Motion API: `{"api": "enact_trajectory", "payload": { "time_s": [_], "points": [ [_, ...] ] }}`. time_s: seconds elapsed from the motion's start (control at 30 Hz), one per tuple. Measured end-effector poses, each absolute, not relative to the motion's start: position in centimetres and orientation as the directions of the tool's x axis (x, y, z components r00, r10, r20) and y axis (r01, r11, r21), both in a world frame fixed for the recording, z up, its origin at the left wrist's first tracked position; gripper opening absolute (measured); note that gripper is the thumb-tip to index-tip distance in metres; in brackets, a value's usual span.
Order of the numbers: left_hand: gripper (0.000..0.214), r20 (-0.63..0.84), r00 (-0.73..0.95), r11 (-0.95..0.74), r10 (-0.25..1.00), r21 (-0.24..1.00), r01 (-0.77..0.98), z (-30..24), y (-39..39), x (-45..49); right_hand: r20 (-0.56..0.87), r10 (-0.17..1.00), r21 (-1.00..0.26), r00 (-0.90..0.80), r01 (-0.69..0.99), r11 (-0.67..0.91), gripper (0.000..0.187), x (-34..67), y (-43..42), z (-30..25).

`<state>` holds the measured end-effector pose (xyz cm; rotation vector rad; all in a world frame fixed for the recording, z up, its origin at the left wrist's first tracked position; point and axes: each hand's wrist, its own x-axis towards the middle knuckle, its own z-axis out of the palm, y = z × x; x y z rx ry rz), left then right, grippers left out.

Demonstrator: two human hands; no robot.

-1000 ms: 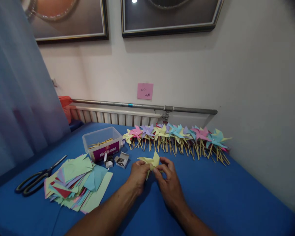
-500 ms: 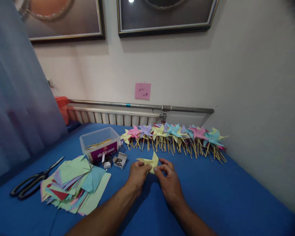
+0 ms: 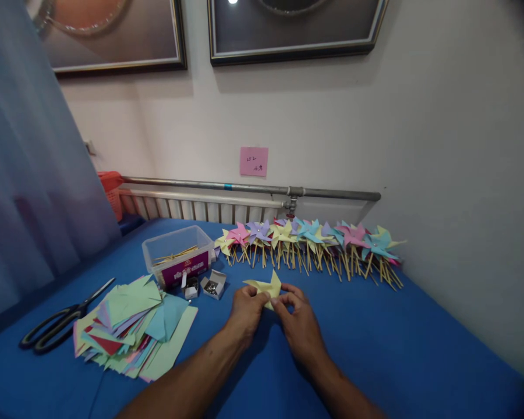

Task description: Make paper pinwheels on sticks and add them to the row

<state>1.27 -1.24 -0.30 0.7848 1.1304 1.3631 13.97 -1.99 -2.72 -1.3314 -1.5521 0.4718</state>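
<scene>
A yellow paper pinwheel [image 3: 269, 286] with folded blades is held between both hands over the blue table. My left hand [image 3: 247, 311] is closed on its left side, thumb pressed near the centre. On the right side, my right hand [image 3: 297, 314] pinches the paper between thumb and fingers. The fingertips hide the lower part of the pinwheel. Just left of my hands stand a small open white box [image 3: 213, 285] of metal pins and another small box [image 3: 190, 287].
A clear plastic tub [image 3: 177, 256] holds thin sticks. Cut coloured paper [image 3: 131, 320] lies piled at the left, with black-handled scissors [image 3: 65, 320] beside it. Finished pinwheels [image 3: 308, 231] on sticks line the back, before a wall and radiator [image 3: 201, 208].
Almost nothing differs. Both hands keep hold of the yellow pinwheel, with only a very slight shift of the fingers.
</scene>
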Motion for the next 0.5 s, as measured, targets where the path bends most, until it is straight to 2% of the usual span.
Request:
{"api": "enact_trajectory", "payload": {
  "time_s": [0.17,0.5],
  "points": [
    [0.023,-0.197,-0.138,0.128,0.971,0.91,-0.394,-0.25,-1.12,1.12,0.445,0.89,-0.802,0.102,0.488,0.345,0.026,13.53,-2.46,-2.88],
    [0.029,-0.244,-0.113,0.175,0.963,0.889,-0.423,0.41,-1.4,1.21,0.383,0.922,-0.837,0.067,0.447,0.315,0.029,13.96,-1.76,-3.1]
  ]
}}
